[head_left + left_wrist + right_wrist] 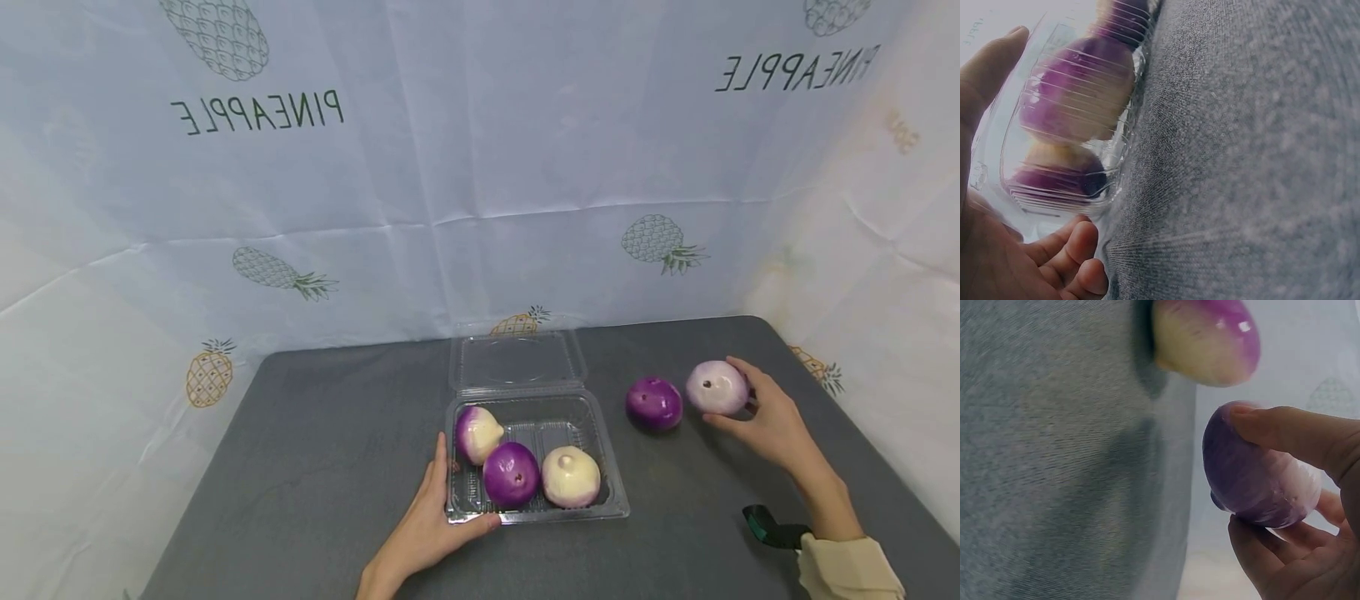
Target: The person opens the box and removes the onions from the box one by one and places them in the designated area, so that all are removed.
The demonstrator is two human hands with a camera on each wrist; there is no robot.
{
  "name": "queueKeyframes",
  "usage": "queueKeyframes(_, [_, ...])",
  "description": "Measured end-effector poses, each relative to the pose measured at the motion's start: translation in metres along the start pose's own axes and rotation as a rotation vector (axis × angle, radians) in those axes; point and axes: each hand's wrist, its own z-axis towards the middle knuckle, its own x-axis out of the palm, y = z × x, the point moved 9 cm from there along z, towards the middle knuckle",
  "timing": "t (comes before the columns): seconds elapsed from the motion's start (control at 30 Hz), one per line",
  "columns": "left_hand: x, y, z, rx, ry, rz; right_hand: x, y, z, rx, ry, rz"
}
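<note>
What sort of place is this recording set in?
Probably a makeshift filming booth: pineapple-print cloth stands behind and to both sides of a grey tabletop, where a clear plastic container holds three glossy onion-like vegetables. The wider room isn't visible.

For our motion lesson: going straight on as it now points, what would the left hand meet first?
The left hand would likely meet the clear, rectangular plastic container, whose near left corner lies between thumb and fingers; any gap is hard to judge.

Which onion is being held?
The rightmost onion, pinched in the right hand; three others lie in the box, and the last onion sits on the table.
</note>
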Motion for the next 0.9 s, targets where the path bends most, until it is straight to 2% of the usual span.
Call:
queueKeyframes(0.5, [-0.001,-0.001,0.0,0.001,-0.007,0.013,0.016,-0.016,0.002,0.024,0.073,-0.05])
queueKeyframes(0.9, [0.0,-0.001,-0.001,-0.007,-0.005,-0.004,0.026,-0.017,-0.001,0.012,0.087,-0.054])
